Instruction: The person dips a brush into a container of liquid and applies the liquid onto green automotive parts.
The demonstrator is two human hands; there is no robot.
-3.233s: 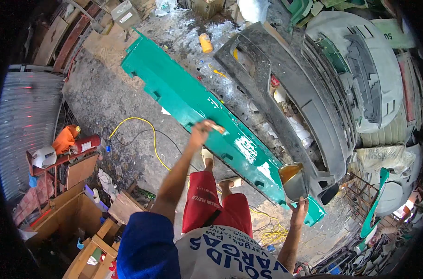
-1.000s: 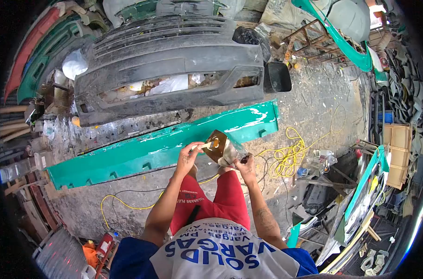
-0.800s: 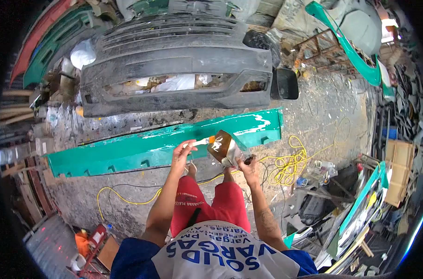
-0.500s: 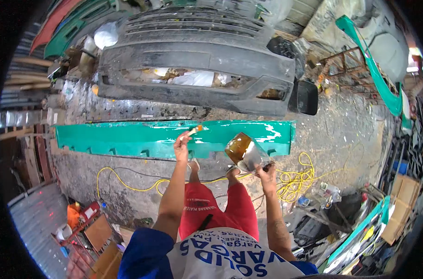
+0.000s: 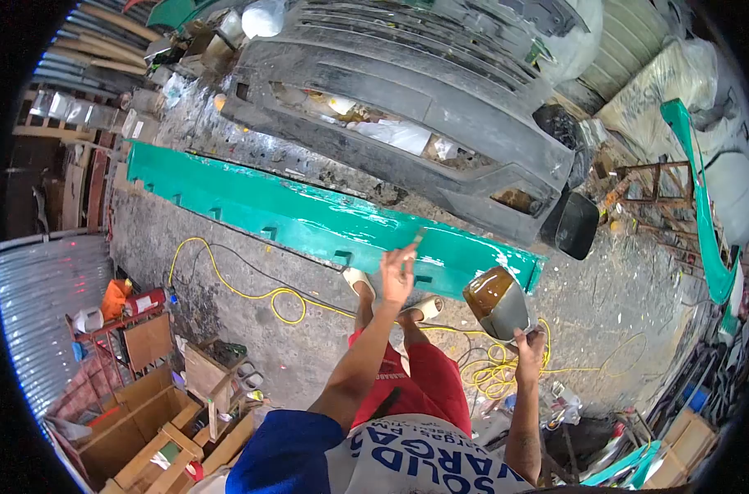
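The left hand, in the head view, pinches a brush over the green panel; the right hand grips a tilted container of brown liquid. The panel stretches between the feet and a dark bumper.

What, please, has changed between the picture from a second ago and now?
The left hand has carried the brush from the container to the green panel; the right hand, holding the container, is now farther from it. Both grips stay closed.
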